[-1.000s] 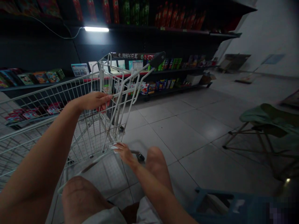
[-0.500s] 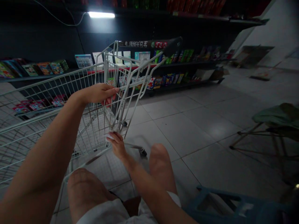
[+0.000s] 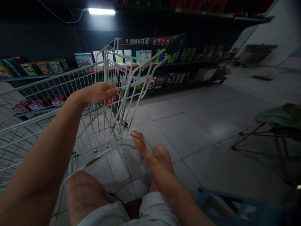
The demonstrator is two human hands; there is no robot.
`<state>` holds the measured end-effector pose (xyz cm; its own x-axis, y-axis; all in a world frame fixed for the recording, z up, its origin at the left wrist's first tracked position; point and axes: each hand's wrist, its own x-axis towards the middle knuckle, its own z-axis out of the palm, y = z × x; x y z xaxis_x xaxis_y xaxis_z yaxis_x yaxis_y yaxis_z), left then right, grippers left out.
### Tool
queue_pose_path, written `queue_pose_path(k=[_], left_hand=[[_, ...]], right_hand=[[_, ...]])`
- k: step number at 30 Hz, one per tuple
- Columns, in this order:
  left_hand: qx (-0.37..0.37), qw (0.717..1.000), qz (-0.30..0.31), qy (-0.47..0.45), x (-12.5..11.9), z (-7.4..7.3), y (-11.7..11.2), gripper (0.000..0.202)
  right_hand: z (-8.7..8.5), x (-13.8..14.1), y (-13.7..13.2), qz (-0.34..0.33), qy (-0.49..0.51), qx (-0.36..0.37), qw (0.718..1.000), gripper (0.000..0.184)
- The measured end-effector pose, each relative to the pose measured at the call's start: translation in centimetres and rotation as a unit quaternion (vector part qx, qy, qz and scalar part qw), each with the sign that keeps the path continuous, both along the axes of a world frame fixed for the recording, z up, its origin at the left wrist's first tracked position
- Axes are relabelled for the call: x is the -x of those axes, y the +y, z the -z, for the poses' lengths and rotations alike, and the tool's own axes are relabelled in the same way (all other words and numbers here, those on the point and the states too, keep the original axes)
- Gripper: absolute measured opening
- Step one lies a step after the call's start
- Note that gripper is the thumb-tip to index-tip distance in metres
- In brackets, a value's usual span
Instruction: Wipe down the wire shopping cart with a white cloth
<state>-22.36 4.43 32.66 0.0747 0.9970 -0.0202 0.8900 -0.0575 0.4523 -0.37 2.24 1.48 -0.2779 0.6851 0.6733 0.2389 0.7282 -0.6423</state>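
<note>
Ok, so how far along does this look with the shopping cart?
Done: the white wire shopping cart stands drawn up by the seated person's bare left knee. In hand: the left hand grips its wire side, while the right hand is near the lower rail, contact unclear. Left: the colourful packaged goods stand on the dark shelves.
</note>
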Motion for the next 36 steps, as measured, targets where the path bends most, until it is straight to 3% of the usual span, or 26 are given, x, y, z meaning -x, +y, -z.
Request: queue_pose_path(k=[4, 7, 9, 11, 16, 18, 20, 22, 24, 26, 28, 31, 34, 36], left_hand=[[0.004, 1.000, 0.016, -0.021, 0.3, 0.2, 0.3, 0.046], [0.000, 1.000, 0.013, -0.023, 0.2, 0.0, 0.0, 0.044], [-0.004, 1.000, 0.011, -0.016, 0.0, -0.2, -0.3, 0.042], [-0.005, 1.000, 0.016, -0.012, -0.1, -0.4, -0.5, 0.042], [-0.021, 1.000, 0.019, 0.003, -0.2, -0.4, -0.7, 0.042], [-0.033, 0.999, 0.024, 0.016, -0.1, -0.4, -0.8, 0.043], [-0.050, 0.998, 0.033, 0.037, -0.1, -0.4, -1.1, 0.045], [-0.065, 0.994, 0.044, 0.071, -0.3, -0.7, -1.5, 0.050], [-0.087, 0.987, 0.037, 0.129, -0.8, -1.1, -2.0, 0.056], [-0.121, 0.975, 0.011, 0.187, -2.0, -1.6, -2.2, 0.064], [-0.161, 0.962, -0.018, 0.218, -3.8, -2.1, -2.1, 0.069], [-0.192, 0.960, -0.045, 0.198, -7.0, -2.2, -1.1, 0.073], [-0.230, 0.953, -0.106, 0.164, -9.3, -1.3, 0.0, 0.078], [-0.266, 0.938, -0.144, 0.172, -9.8, -0.4, 0.4, 0.077]], right_hand=[[-7.6, 0.2, 6.2, 0.120, 0.091, -0.061, 0.987, 0.040], [-14.0, 2.4, 10.5, 0.212, 0.156, -0.176, 0.949, 0.050], [-16.3, 3.9, 11.5, 0.222, 0.162, -0.220, 0.936, 0.051], [-15.7, 5.1, 10.7, 0.208, 0.163, -0.235, 0.935, 0.048], [-7.5, 4.1, 7.3, 0.073, 0.079, -0.169, 0.980, 0.041], [-7.0, 2.2, 7.9, 0.060, 0.089, -0.132, 0.985, 0.038], [-10.1, 0.1, 10.0, 0.116, 0.162, -0.117, 0.973, 0.038], [-15.7, -1.5, 12.8, 0.181, 0.232, -0.133, 0.946, 0.042], [-21.6, -2.0, 15.0, 0.197, 0.236, -0.182, 0.934, 0.046], [-25.5, -1.2, 15.8, 0.195, 0.205, -0.212, 0.935, 0.049], [-26.5, 0.2, 14.9, 0.190, 0.168, -0.228, 0.940, 0.051], [-24.4, 1.2, 12.4, 0.159, 0.103, -0.284, 0.940, 0.047], [-23.1, -0.3, 11.2, 0.140, 0.055, -0.339, 0.929, 0.042], [-24.3, -2.2, 11.9, 0.164, 0.061, -0.352, 0.920, 0.041]])
